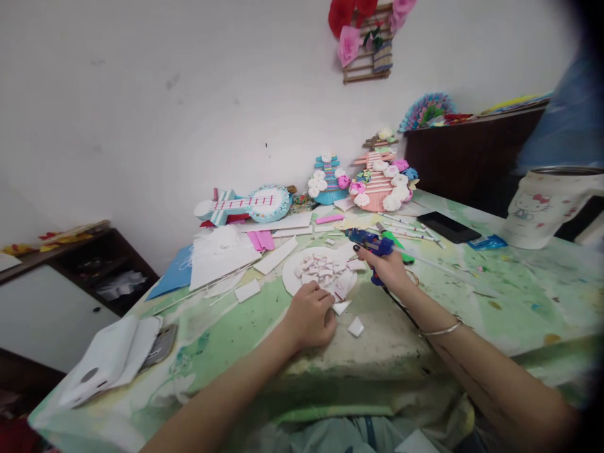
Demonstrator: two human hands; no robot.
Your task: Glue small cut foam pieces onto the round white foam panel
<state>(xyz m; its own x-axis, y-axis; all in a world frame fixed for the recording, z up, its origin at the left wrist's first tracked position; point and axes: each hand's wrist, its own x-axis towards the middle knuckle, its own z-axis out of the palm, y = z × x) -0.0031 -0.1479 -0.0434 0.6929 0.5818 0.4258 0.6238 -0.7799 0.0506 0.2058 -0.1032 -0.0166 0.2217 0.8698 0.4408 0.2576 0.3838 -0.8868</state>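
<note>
My right hand (391, 269) is wrapped around a blue hot glue gun (372, 241); its nozzle points left, over the right side of a round white disc (289, 277). A glue stick juts from the back of the gun and a dark cord hangs below it. On the disc lies a heap of small cut white foam pieces (325, 267). My left hand (311, 314) rests at the disc's near edge with its fingers curled in against the pieces. What its fingertips hold, if anything, is hidden. Loose foam pieces (356, 326) lie just right of it.
White sheets (221, 251) and a blue sheet (170, 274) lie to the left. Behind stand a craft guitar (264, 204) and flower-covered instruments (377, 182). A black phone (448, 226) and a white cup (538, 207) are at the right; a white case (113, 358) sits front left.
</note>
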